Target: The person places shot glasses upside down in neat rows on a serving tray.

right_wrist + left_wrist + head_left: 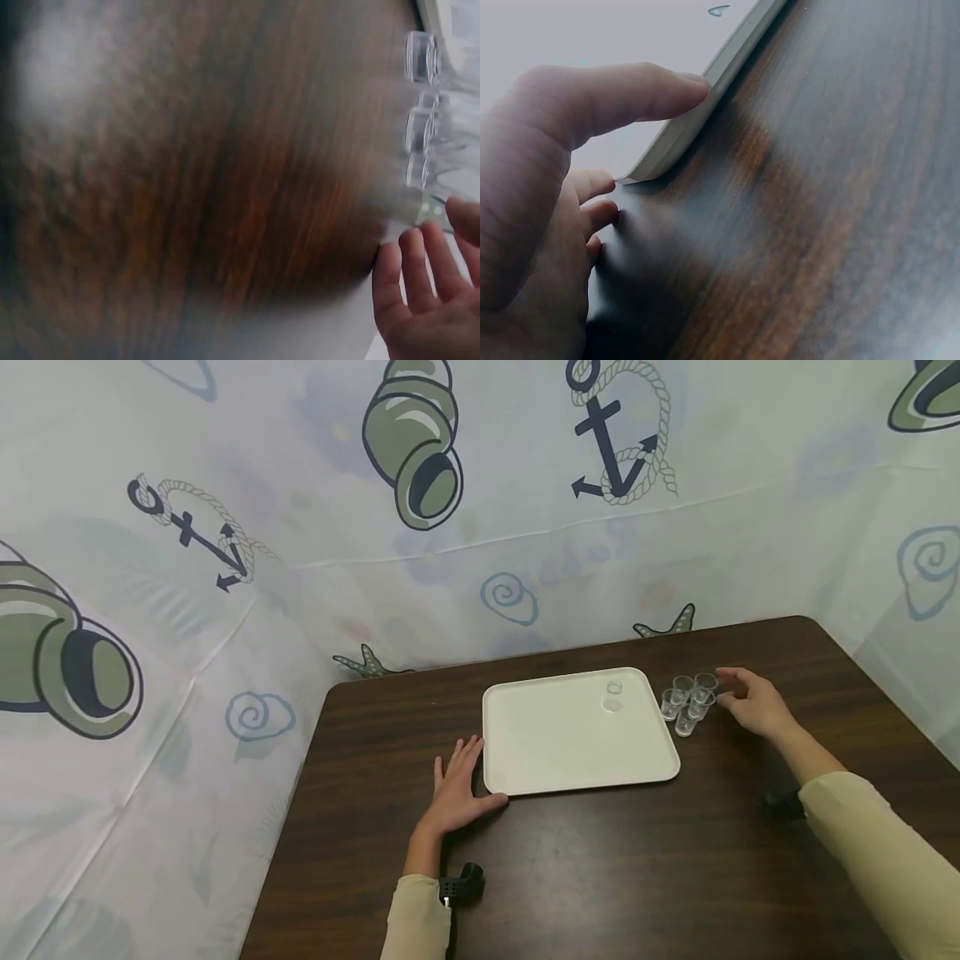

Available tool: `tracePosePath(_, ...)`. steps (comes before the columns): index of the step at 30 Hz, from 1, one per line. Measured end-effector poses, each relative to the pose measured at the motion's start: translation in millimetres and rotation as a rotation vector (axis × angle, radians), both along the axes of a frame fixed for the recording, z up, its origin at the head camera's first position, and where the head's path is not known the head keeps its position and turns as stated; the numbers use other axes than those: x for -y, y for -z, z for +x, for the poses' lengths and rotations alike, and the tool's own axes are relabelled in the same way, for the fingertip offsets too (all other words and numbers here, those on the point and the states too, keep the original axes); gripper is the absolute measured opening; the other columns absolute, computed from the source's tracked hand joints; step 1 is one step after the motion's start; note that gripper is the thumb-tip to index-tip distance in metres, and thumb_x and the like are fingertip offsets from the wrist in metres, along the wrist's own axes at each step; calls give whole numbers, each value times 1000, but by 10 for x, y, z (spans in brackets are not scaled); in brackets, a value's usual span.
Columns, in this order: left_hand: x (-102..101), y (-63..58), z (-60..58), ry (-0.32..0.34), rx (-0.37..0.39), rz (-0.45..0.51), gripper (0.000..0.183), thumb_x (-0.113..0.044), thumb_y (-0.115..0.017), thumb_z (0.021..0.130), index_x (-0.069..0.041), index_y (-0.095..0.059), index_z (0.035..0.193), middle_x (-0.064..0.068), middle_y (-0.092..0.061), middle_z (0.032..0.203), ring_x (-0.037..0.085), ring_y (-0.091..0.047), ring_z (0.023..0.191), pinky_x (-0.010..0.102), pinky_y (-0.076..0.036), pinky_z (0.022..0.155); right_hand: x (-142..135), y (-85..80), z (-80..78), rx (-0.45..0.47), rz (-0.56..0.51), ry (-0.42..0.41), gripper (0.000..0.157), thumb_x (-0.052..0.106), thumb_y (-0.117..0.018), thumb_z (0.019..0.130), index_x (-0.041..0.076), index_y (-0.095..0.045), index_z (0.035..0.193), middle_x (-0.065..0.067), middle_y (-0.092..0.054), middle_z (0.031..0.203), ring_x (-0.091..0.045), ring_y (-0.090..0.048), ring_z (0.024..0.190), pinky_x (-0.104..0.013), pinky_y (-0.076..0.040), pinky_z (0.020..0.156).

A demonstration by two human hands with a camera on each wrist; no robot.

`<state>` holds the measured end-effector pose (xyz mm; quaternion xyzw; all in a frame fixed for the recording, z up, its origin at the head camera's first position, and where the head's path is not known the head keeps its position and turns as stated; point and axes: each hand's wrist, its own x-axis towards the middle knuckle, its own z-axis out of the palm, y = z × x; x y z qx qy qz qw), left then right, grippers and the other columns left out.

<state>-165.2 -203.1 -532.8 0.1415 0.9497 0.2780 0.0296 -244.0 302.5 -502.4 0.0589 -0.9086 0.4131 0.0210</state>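
Small clear glasses (686,724) are clustered just beside the right edge of the tray (555,735), presumably for short reach; next to them the right hand (757,703) is held, thumb and fingers parted, nothing gripped; picking is crowded by neighbouring rims; on the tray a lone glass (613,692) is set; the near-left corner is touched by the outspread left hand (453,793), seemingly for steadying; behind the surface (600,868), patterned cloth (450,585) is hung.

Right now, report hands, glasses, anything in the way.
Left hand: thumb on near-left corner of white tray. Right hand: beside clustered glasses, contact unclear. Lone glass on tray, cluster off its right edge. Between them, only tray rim seen.
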Motion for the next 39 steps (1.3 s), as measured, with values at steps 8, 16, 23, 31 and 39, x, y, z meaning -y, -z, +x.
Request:
tracePosePath(8,5,-14,17,4,-1,4,101,-55,-73,79,-13,-25,157,7,-21,162,29,-9,149,65,3,111,-23,19,-52,56,-38,-100,51,-1,-57,97,-6,-40,144,-32,-50,136,-50,-47,124,-26,-48,86)
tracePosePath(16,-3,-24,13,-5,2,-15,101,-55,-73,79,-15,-24,157,6,-20,162,27,-9,150,63,4,112,19,3,-62,29,-8,-92,47,0,-60,94,-7,-46,139,-31,-57,127,-45,-55,110,-16,-42,74)
tracePosePath(23,-9,-11,5,0,-7,-11,101,-55,-73,79,-14,-24,157,8,-20,162,29,-9,149,64,3,111,18,4,-55,21,23,-71,42,7,-63,95,-6,-53,134,-31,-58,123,-43,-56,105,-44,-46,81)
tracePosePath(31,-3,-24,5,-5,-8,-6,100,-55,-73,79,-14,-25,157,8,-22,161,30,-11,149,65,2,111,-13,27,-38,64,13,-50,42,18,-62,98,-7,-53,130,-33,-52,128,-47,-52,112,-58,-41,91)
tracePosePath(39,-16,-35,2,4,-5,-9,100,-55,-73,80,-13,-24,157,8,-21,162,30,-10,149,64,3,112,-67,-35,5,62,42,49,43,20,-60,98,-10,-51,126,-36,-50,124,-50,-49,111,-62,-40,88)
